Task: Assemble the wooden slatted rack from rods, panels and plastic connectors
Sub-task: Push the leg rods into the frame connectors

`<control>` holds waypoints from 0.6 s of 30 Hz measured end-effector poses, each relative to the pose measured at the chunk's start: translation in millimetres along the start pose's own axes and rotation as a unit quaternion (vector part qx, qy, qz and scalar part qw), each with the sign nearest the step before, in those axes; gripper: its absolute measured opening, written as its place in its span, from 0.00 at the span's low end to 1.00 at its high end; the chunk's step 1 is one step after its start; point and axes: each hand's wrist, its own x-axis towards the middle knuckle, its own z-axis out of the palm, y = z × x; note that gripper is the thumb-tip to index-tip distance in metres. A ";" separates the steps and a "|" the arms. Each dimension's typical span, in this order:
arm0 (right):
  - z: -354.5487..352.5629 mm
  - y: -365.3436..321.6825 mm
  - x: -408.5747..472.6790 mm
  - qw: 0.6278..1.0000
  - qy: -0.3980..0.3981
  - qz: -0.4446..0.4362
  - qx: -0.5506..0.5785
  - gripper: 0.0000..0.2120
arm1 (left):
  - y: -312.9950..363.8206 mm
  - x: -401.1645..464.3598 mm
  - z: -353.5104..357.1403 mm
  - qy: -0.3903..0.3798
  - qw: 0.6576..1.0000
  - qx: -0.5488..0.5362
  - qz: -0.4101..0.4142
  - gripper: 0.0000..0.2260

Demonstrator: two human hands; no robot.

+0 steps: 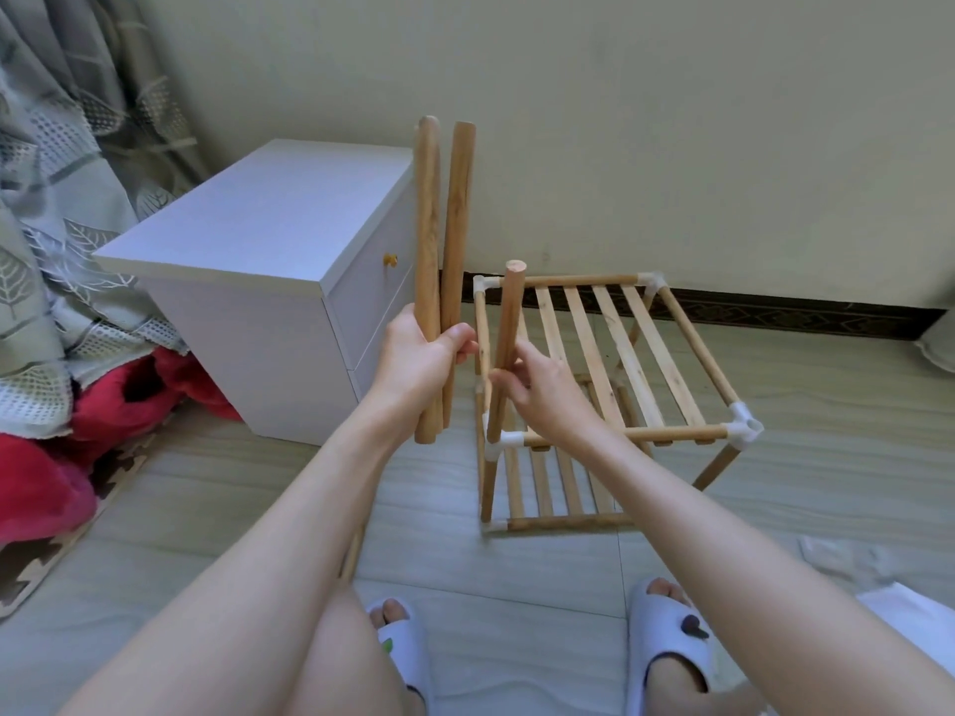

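Right hand [542,392] pinches one rod [504,348] upright, its lower end at the near-left connector [504,440] just below. Left hand [424,361] grips two spare rods [439,224], clear left. Keep rod vertical, press straight into socket; rack [620,364] stands on floor beyond hands.

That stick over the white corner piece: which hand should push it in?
Probably the right hand: it already holds the stick above the white corner piece. The left hand is busy gripping two spare sticks.
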 end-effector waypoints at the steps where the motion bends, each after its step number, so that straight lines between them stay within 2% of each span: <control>1: -1.4 3.1 -1.4 1.000 0.003 0.005 0.003 0.08 | 0.1 0.8 -0.9 0.004 1.000 -0.005 -0.001 0.04; 9: 14.5 6.3 -8.2 0.999 0.045 -0.018 0.003 0.07 | -4.0 9.3 -5.5 0.055 0.998 -0.034 -0.024 0.11; 15: 29.0 4.5 -15.5 0.993 0.109 -0.036 -0.026 0.07 | -4.6 6.8 -6.2 0.086 0.995 -0.036 -0.037 0.11; 18: 26.3 2.8 -16.1 0.993 0.104 -0.021 -0.044 0.07 | -2.0 1.4 -6.3 0.098 0.992 -0.056 -0.057 0.11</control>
